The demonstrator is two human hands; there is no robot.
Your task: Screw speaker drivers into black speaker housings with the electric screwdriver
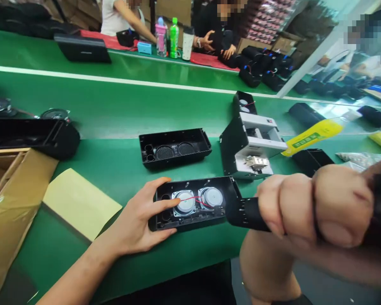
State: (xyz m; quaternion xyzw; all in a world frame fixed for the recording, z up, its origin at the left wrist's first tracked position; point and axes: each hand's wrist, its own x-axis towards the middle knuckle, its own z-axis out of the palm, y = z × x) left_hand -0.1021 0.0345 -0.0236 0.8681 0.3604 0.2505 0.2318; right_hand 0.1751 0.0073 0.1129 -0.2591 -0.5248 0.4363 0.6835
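A black speaker housing (190, 222) lies on the green bench with two silver speaker drivers (213, 197) in it, joined by thin red wires. My left hand (146, 209) grips the housing's left end, thumb at the near wall and fingers over the far wall, the index fingertip on the left driver. Wrapped round a black power screwdriver (248, 212) is my right hand (314, 209), held close to the camera. The tool's front end overlaps the housing's right end; its tip is hidden, so I cannot tell whether it touches.
Behind lies another black housing (174, 148) with two round grilles. A screw feeder machine (238, 148) stands to its right, beside a yellow bottle (314, 137). At left are a cardboard box (22, 186) and a yellow pad (82, 201). Two people work across the bench.
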